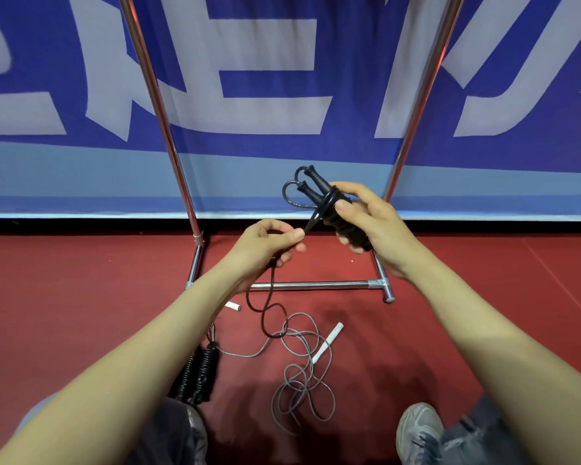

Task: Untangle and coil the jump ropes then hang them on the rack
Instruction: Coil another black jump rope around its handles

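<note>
My right hand (369, 223) grips the two black handles (316, 182) of a black jump rope held side by side, with several turns of its cord wound round them. My left hand (269, 243) pinches the same black cord (265, 313) taut just left of the handles; the slack drops from that hand to the red floor. A grey jump rope (302, 374) with white handles (329, 340) lies tangled on the floor below my hands, crossing the black cord's end. The chrome rack (316, 285) stands right behind my hands.
Another black jump rope, coiled round its handles (198, 370), lies on the floor by my left knee. A second white handle (232, 306) peeks out beside my left forearm. A blue banner (282, 95) stands behind the rack. My shoe (420, 431) is at lower right.
</note>
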